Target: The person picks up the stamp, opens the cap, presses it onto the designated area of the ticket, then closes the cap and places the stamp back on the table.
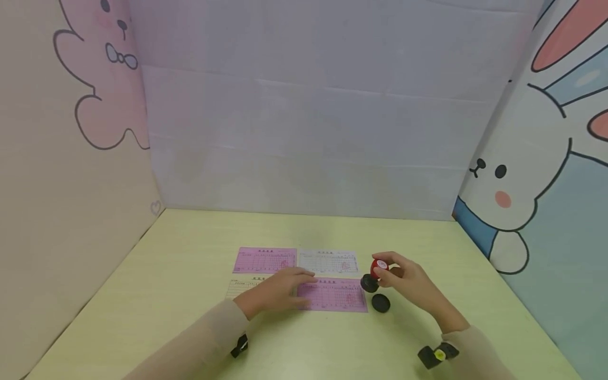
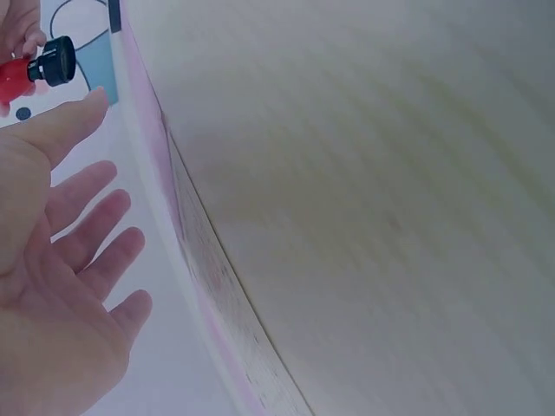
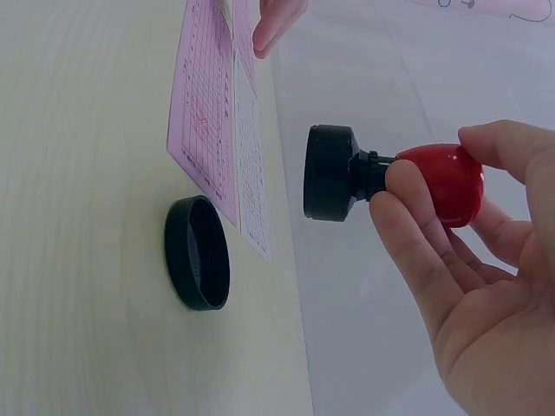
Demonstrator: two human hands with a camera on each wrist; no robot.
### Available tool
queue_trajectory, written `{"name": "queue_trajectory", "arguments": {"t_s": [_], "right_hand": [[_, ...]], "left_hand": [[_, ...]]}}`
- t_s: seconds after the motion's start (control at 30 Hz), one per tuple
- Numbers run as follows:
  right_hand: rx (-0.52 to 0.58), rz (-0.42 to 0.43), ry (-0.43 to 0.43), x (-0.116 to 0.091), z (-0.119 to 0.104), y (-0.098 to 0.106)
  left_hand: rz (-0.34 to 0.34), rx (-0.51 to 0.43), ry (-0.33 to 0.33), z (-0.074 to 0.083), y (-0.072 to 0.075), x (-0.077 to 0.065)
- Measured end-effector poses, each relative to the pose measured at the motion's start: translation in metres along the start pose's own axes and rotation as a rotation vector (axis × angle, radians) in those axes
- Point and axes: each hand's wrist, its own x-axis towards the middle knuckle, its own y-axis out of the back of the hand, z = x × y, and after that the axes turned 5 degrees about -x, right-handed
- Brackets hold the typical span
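Observation:
My right hand [image 1: 414,284] grips a self-inking hand stamp by its red knob [image 3: 447,178]. The stamp's black base [image 3: 329,173] is held above the table, apart from the paper. Below it a round black cap [image 1: 381,303] lies with its hollow side up. My left hand [image 1: 280,291] is spread over the front sheets, fingers loosely straight, at the left edge of a pink form [image 1: 334,296]. A cream form [image 1: 239,287] is partly hidden under that hand. Whether the palm touches the paper cannot be told.
Behind the front sheets lie another pink form [image 1: 263,260] and a white form [image 1: 328,262]; red stamp marks show on several sheets. The pale wooden table [image 1: 190,237] meets a white back panel [image 1: 304,132] and side walls with cartoon animals.

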Motion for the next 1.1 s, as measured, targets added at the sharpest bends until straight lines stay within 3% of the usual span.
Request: {"name": "queue_trajectory", "arguments": {"t_s": [0.2,0.4,0.8,1.1], "right_hand": [[-0.029,0.036,-0.036,-0.006,0.003,0.008],[-0.047,0.060,-0.043,-0.014,0.007,0.016],[-0.075,0.115,-0.085,-0.033,0.023,0.035],[-0.109,0.140,-0.118,-0.041,0.027,0.049]], "left_hand": [[0.016,-0.009,-0.052,0.011,-0.005,0.014],[0.013,-0.007,-0.055,0.025,-0.011,0.028],[0.010,0.036,-0.044,0.061,-0.027,0.062],[0.013,-0.038,-0.004,0.074,-0.039,0.081]]}}
